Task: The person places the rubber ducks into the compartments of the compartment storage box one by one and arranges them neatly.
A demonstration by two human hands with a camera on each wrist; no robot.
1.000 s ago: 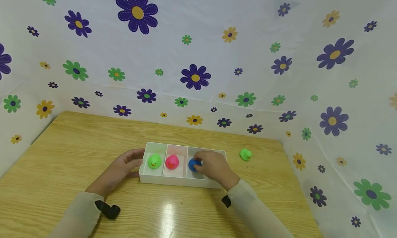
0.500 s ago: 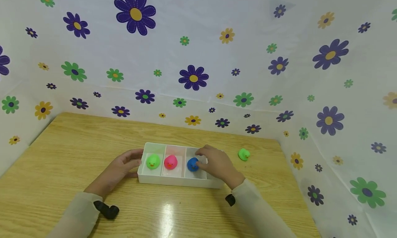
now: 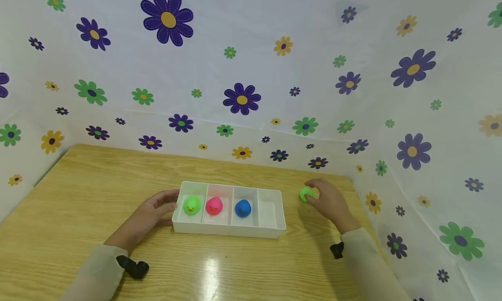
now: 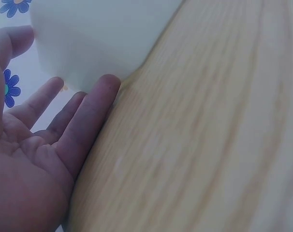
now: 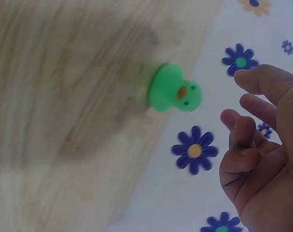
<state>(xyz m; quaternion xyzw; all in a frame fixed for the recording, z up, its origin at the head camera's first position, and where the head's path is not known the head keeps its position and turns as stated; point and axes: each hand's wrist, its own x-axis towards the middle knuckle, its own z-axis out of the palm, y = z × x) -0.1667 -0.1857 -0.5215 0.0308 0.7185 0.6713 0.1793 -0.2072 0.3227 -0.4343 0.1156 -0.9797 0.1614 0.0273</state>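
A white divided tray [image 3: 227, 229] stands on the table, holding a green rubber duck [image 3: 191, 205], a pink rubber duck [image 3: 214, 206] and a blue rubber duck [image 3: 243, 208], each in its own compartment. One more compartment lies at the tray's right end. My left hand [image 3: 147, 216] touches the tray's left end with extended fingers; the left wrist view shows the fingertips at the tray's end wall [image 4: 93, 43]. To the right of the tray, another green rubber duck [image 5: 173, 89] sits on the table. My right hand [image 3: 331, 205] reaches over it, fingers spread, apart from it in the right wrist view.
The wooden table [image 3: 164, 266] carries the tray near its middle. A white flower-patterned sheet [image 3: 204, 65] rises behind the table and along both sides. The loose green duck is near the table's back right corner.
My right hand has let go of the blue duck, leaving it in its compartment, and has moved right to the loose green duck. My left hand remains at the tray's left end.
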